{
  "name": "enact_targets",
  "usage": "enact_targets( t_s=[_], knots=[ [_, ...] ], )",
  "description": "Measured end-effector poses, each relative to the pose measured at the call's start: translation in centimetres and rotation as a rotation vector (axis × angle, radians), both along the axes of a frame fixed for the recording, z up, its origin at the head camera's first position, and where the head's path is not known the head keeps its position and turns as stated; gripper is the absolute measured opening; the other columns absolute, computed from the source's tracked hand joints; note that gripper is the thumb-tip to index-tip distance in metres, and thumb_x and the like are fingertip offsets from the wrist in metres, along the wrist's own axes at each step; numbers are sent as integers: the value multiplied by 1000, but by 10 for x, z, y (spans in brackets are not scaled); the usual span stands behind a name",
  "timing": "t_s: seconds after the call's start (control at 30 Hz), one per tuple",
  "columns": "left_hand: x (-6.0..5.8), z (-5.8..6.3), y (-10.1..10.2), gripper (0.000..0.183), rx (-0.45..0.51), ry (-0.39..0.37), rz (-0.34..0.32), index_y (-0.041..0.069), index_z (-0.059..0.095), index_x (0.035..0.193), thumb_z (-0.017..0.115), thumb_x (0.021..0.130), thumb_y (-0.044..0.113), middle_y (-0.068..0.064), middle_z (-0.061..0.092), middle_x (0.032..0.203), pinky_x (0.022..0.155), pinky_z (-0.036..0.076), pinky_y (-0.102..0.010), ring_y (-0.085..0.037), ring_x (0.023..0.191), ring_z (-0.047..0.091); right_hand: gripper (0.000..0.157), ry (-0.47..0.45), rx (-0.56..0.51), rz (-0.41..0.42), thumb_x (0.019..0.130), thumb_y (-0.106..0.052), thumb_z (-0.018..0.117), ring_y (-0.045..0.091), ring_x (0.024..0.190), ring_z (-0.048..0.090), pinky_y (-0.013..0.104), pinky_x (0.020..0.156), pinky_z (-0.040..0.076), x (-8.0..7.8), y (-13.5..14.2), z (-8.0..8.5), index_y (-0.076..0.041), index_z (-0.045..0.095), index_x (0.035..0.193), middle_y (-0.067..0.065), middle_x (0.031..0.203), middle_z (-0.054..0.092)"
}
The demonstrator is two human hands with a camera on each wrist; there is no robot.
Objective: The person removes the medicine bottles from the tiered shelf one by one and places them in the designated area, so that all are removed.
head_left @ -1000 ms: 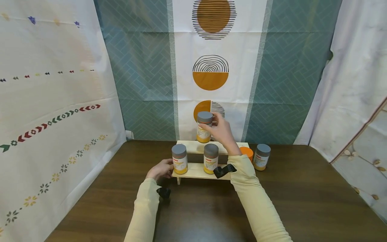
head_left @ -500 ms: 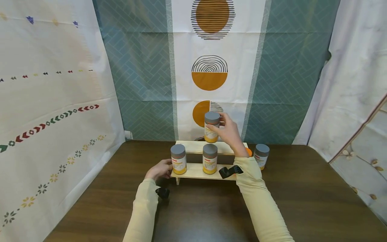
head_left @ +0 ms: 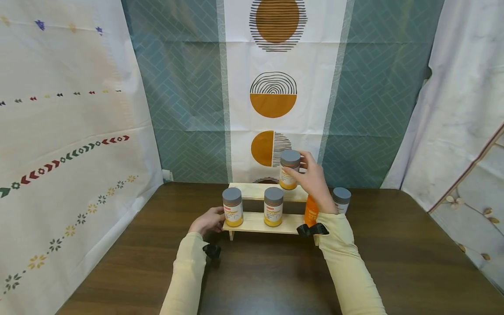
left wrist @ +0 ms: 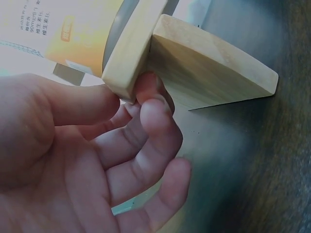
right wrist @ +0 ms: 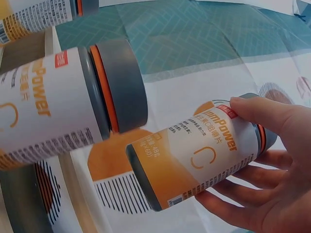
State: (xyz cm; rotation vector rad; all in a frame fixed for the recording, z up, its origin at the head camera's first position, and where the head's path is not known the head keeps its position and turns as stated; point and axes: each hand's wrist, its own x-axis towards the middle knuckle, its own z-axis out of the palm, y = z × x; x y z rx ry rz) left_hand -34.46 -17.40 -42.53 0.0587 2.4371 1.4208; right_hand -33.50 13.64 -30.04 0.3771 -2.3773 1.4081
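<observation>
My right hand (head_left: 313, 177) grips a grey-lidded supplement bottle (right wrist: 199, 153) between thumb and fingers, above the right part of the upper shelf tier. In the head view this bottle overlaps the back edge of the two-tier wooden rack (head_left: 252, 223). My left hand (head_left: 208, 220) pinches the left end of the rack's lower board (left wrist: 129, 58) between thumb and fingertips. Two matching bottles stand upright on the lower tier, a left bottle (head_left: 233, 207) beside my left hand and a middle bottle (head_left: 273, 206). An orange bottle (head_left: 311, 212) stands at the rack's right end, partly hidden by my right wrist.
Another grey-lidded bottle (head_left: 341, 199) stands on the dark wooden table (head_left: 260, 271) to the right of the rack, partly behind my right forearm. A patterned cloth (head_left: 189, 109) hangs behind the table, with white cloths along both sides.
My right hand has carried its bottle rightward along the upper tier and, most recently, slightly lower. My left hand stays at the rack's left end.
</observation>
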Motion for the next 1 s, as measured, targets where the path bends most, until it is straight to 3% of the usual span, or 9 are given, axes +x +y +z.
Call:
enact_targets(
  t_s=[0.43,1.0],
  knots=[
    [-2,2,-1,49,-23,1,6,-5,38,143,45,101,18,-7,59,83,66,48,-29,-16,68,56,62,107,17,-106,87,-17,73,41,117,58,51,96,49,3,28,-7,-5,42,140,23,130,56],
    [-3,1,-1,48,-13,-20,-2,-3,38,144,43,102,19,-6,58,81,66,48,-29,-16,69,56,62,220,-80,-217,83,-17,77,37,116,59,51,93,51,13,50,-24,-6,47,136,21,129,58]
  ],
)
